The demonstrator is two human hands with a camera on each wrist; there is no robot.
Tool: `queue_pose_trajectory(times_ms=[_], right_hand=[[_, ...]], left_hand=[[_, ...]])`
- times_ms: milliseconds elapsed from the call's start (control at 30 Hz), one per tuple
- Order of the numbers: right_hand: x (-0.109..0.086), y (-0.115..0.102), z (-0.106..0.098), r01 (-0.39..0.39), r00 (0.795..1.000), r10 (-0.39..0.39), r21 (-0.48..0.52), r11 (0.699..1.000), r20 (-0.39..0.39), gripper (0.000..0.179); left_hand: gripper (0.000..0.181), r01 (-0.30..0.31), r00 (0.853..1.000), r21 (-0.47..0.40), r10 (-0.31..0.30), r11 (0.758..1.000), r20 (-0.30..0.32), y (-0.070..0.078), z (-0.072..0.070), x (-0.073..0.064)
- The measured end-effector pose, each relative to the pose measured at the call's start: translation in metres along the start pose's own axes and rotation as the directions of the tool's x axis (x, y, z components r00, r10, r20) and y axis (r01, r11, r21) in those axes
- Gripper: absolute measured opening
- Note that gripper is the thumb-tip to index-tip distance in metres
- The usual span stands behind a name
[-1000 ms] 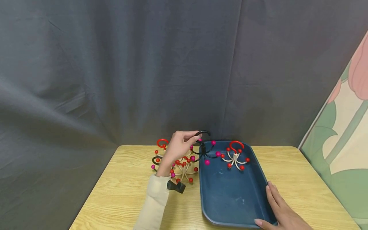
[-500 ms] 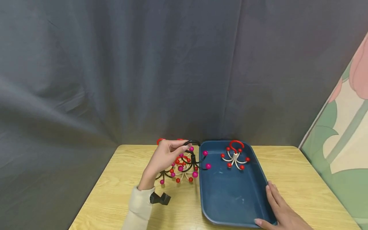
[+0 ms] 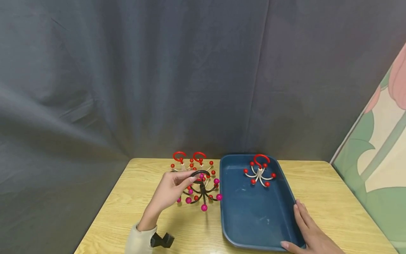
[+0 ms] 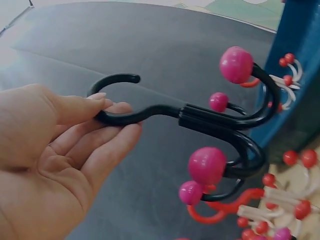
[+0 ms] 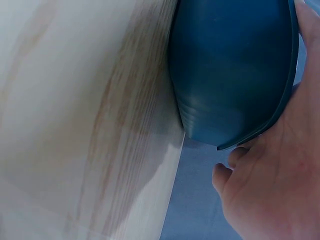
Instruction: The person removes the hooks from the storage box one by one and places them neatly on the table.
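Note:
My left hand pinches the curved top of a black multi-arm swivel hook hanger between thumb and fingers. Its several arms end in pink balls and spread downward above the table, in front of other hangers. Inside the blue tray, toward its far end, sits a white hanger with a red hook and red balls. My right hand grips the tray's near right corner, its thumb at the near rim and fingers along the right side. In the right wrist view, other fingers curl below that corner.
Left of the tray, several hangers stand grouped on the wooden table, including white ones with red hooks. Another black one is mostly hidden behind my left hand. A grey curtain hangs behind, and a floral panel stands at right.
My left hand has carried the black hanger from the tray's far left corner leftward and nearer, over the table. The right hand and tray have stayed put.

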State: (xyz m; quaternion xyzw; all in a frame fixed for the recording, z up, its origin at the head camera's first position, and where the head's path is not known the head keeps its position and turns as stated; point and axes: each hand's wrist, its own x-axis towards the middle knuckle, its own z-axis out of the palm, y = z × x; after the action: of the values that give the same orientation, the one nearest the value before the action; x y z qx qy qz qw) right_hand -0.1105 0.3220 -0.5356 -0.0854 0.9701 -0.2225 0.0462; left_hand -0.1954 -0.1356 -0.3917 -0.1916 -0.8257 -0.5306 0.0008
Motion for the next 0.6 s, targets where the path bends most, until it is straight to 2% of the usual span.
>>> queue_pose_trajectory(times_ms=[133,333,600], right_hand=[[0.000,0.001,0.002,0.002,1.000,-0.003,-0.008,1.000,-0.008,0.126],[0.000,-0.001,-0.001,-0.005,1.000,0.005,-0.008,1.000,0.006,0.126],[0.000,-0.005,-0.005,-0.008,1.000,0.008,-0.019,1.000,0.019,0.125]], left_hand=[[0.030,0.046,0.999,-0.032,-0.046,0.998,-0.013,-0.016,0.000,-0.011],[0.030,0.085,0.996,-0.027,-0.085,0.996,-0.019,-0.041,0.004,-0.023],[0.025,0.107,0.993,-0.020,-0.107,0.994,-0.043,-0.056,0.010,-0.031]])
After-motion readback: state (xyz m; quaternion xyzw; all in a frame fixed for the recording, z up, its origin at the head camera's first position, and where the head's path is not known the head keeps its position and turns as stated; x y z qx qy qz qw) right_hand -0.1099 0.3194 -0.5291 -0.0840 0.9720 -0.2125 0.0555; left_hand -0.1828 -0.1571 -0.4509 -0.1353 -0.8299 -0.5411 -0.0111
